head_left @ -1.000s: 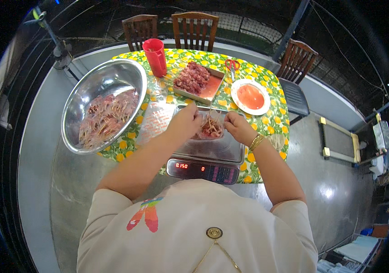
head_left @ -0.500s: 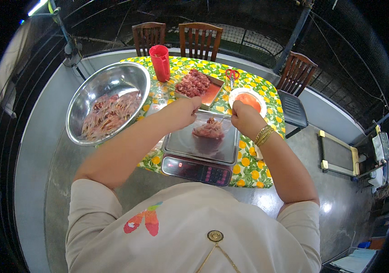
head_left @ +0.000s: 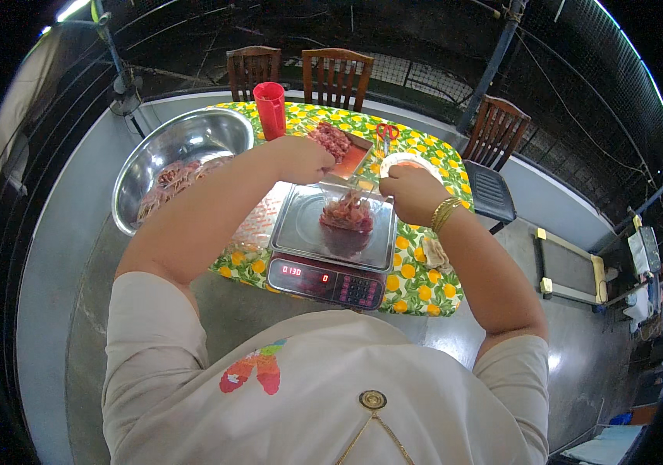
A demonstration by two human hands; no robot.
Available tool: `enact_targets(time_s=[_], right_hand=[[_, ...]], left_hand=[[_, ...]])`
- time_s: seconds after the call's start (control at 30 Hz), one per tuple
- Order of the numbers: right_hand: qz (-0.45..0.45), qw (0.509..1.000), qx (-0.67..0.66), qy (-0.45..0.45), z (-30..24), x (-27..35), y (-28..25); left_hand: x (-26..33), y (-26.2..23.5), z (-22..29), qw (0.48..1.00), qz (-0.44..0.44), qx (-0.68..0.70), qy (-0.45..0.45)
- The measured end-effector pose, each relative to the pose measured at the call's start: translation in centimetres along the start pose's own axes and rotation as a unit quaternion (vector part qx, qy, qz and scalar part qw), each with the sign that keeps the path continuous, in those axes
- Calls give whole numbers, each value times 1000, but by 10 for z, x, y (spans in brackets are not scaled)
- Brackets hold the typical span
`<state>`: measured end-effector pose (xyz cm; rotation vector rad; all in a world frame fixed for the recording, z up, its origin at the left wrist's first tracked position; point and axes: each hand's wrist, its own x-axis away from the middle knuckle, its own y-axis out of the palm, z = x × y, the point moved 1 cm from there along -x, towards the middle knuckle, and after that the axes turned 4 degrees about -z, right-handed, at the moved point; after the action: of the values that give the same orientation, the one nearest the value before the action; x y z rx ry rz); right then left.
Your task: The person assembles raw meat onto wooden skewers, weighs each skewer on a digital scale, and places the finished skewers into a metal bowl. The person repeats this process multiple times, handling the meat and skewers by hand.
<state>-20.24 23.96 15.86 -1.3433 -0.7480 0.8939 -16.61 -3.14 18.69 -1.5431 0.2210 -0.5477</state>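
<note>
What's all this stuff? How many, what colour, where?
Scale: 1, silver on top, front centre
Bag of meat: 1, clear and red, on scale
Tray of meat: 1, metallic, behind scale
Plate: 1, white, right of tray
Scissors: 1, red handles, behind plate
Bowl of bagged meat: 1, silver, left
Jug: 1, red, back left
Printed plastic: count unclear, clear, left of scale
Tablecloth: 1, yellow, green, under scale
Chairs: 3, brown, back
Left hand: 1, bare, bag's left
Right hand: 1, bare, bag's right

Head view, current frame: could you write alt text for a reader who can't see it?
A person's left hand and right hand hold a clear bag of meat at a metal-topped scale. Around it are a steel bowl, red pitcher and meat tray.
</note>
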Motion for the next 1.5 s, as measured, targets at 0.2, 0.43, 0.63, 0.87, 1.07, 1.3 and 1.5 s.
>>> enact_targets(time_s=[0.2, 0.43, 0.63, 0.87, 1.07, 1.3, 1.5], right_hand=[[72, 987, 33, -138, 5, 1, -1], [218, 901, -375, 29, 11, 12, 60], [92, 781, -610, 93, -30, -18, 148], [63, 670, -730, 115, -37, -41, 165], [104, 619, -769, 121, -44, -35, 168], [109, 540, -822, 145, -48, -19, 152], [131, 565, -803, 138, -36, -9, 142]], left_hand=[[-1, 19, -5, 997, 55, 47, 3], [7, 38, -12, 981, 127, 148, -16], [9, 61, -11, 967, 187, 173, 13], [15, 157, 0, 794, 308, 512, -111], [-27, 213, 30, 766, 232, 599, -35], [-24, 208, 42, 604, 195, 772, -25], [-24, 199, 51, 600, 198, 775, 6]])
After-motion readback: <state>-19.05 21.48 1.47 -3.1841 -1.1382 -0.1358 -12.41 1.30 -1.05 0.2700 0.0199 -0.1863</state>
